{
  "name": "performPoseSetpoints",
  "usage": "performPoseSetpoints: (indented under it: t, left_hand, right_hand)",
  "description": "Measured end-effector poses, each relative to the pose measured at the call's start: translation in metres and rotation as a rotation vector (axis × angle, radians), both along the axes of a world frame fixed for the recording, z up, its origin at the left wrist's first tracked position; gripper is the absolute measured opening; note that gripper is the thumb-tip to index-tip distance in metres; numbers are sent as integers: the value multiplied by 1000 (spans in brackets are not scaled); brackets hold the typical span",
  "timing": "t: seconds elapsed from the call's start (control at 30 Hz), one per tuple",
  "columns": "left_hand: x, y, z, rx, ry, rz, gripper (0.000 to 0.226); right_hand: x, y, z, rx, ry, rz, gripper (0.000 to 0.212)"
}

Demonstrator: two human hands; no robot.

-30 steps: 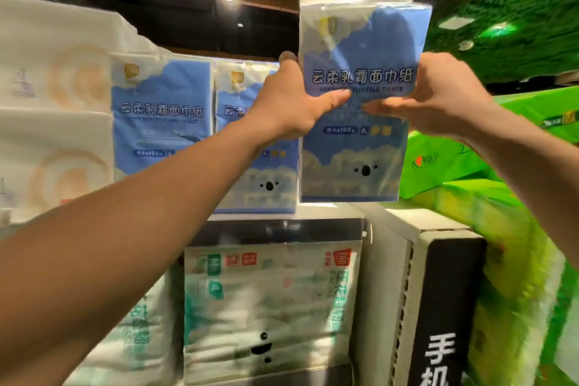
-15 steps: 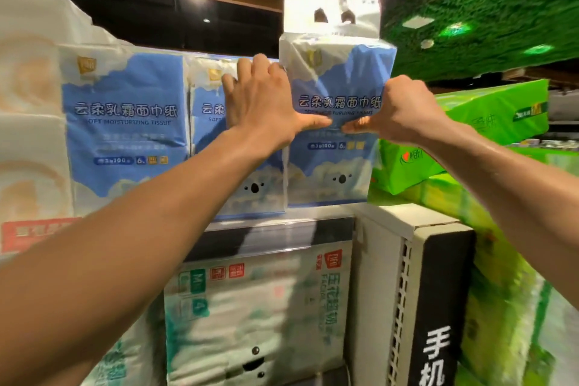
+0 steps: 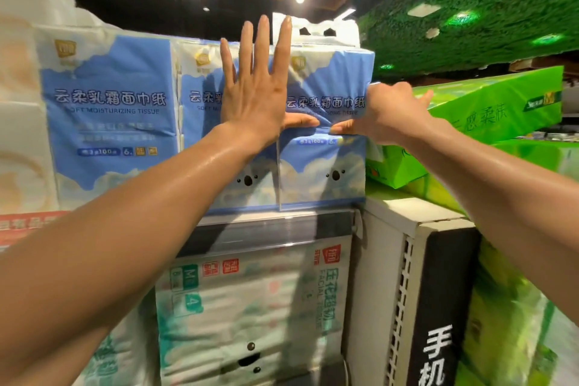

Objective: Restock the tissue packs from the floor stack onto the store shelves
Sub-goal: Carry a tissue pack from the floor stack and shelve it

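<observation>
Store shelf (image 3: 275, 222) | left hand (image 3: 253, 97) flat on blue tissue pack (image 3: 326, 166) | right hand (image 3: 385, 116) grips its edge

Shop: retail tissue packs (image 3: 109, 110) in rows above shelf-edge price rail (image 3: 266, 233).

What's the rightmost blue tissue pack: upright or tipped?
Upright: blue tissue pack stands flat on the shelf, flush beside the neighbouring pack.

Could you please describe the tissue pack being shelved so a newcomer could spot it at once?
On the upper shelf stands a row of blue koala packs. The tissue pack is the rightmost, beside the green packs. Only it has a white handle flap standing up.
</observation>
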State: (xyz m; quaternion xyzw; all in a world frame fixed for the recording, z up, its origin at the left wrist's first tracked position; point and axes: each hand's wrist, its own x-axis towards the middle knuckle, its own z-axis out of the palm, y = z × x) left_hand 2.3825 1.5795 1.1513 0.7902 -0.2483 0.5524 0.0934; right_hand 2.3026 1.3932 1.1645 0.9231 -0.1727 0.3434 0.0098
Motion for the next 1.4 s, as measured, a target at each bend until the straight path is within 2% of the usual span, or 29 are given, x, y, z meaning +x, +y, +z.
performPoseSetpoints:
  t: [0.07, 0.17, 0.23, 0.33, 0.43, 0.53, 0.6, 0.7, 0.8, 0.93, 1.03, 1.13, 1.27, 1.4]
  left_hand:
    - [3, -3, -2, 71, -32, 18, 132]
    - [3, -4, 2, 190, -71, 87, 121]
    - [0, -4, 7, 215, -68, 79, 118]
    - [-2, -4, 14, 194, -54, 22, 116]
    - [0, -3, 17, 161, -48, 0, 121]
    - [2, 2, 21, 118, 19, 19, 131]
    - [3, 4, 24, 117, 55, 18, 129]
    - [6, 5, 25, 110, 17, -49, 107]
    - [9, 7, 31, 87, -86, -149, 66]
    - [16, 5, 41, 180, -79, -107, 38]
    - [19, 2, 35, 241, -81, -41, 43]
    - [17, 2, 29, 257, -36, -15, 68]
    - [9, 17, 18, 229, 9, -45, 82]
    - [-7, 42, 1, 308, 61, 15, 91]
  right_hand:
    - [5, 0, 0, -79, 69, -61, 85]
    - [10, 4, 5, -190, 194, -143, 110]
    - [9, 9, 11, -208, 273, -208, 116]
    - [3, 16, 21, -200, 341, -238, 110]
    - [-7, 10, 28, -219, 382, -124, 105]
    - [-7, -5, 25, -184, 369, 1, 81]
    - [1, -15, 22, -173, 321, 70, 80]
    - [10, -14, 22, -203, 295, 72, 78]
    - [18, -5, 23, -231, 340, 66, 89]
    - [28, -5, 19, -332, 442, 93, 97]
    - [27, 4, 24, -351, 600, -135, 122]
    - [21, 20, 39, -349, 694, -228, 128]
    - [3, 23, 52, -407, 463, -47, 89]
    - [-13, 23, 28, -453, 224, 26, 84]
